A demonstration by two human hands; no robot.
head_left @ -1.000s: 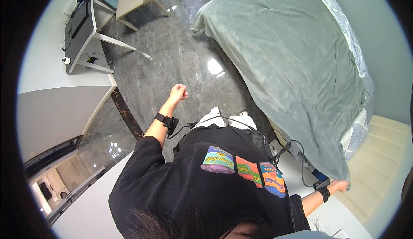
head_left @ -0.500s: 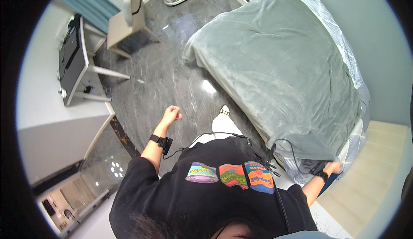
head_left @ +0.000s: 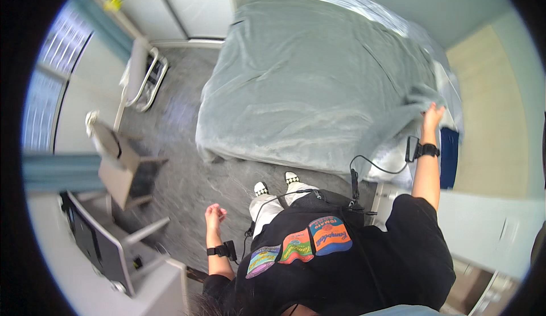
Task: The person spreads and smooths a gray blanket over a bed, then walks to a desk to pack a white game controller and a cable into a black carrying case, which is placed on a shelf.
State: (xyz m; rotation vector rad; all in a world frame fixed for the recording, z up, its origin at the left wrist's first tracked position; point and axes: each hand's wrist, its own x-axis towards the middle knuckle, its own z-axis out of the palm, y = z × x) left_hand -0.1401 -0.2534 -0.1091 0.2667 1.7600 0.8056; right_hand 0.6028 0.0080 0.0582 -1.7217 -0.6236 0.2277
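A grey plush blanket covers most of the bed. My right hand is closed on its near right edge and holds that part raised in a bunched fold. Beneath the raised part, pale patterned bedding shows at the bed's near right corner. My left hand hangs over the floor at the left, away from the bed, its fingers loosely curled and apart with nothing in them. Each wrist carries a black strapped device.
A beige chair stands at the left, near a desk with a dark monitor. A white-framed folding item leans farther back. A dark blue panel is beside the bed, by the cream headboard. A white cabinet stands at the right.
My body has turned to the right, toward the bed. My right hand has come up from the bed's near corner and lifted the blanket's edge. My left hand has loosened from a fist.
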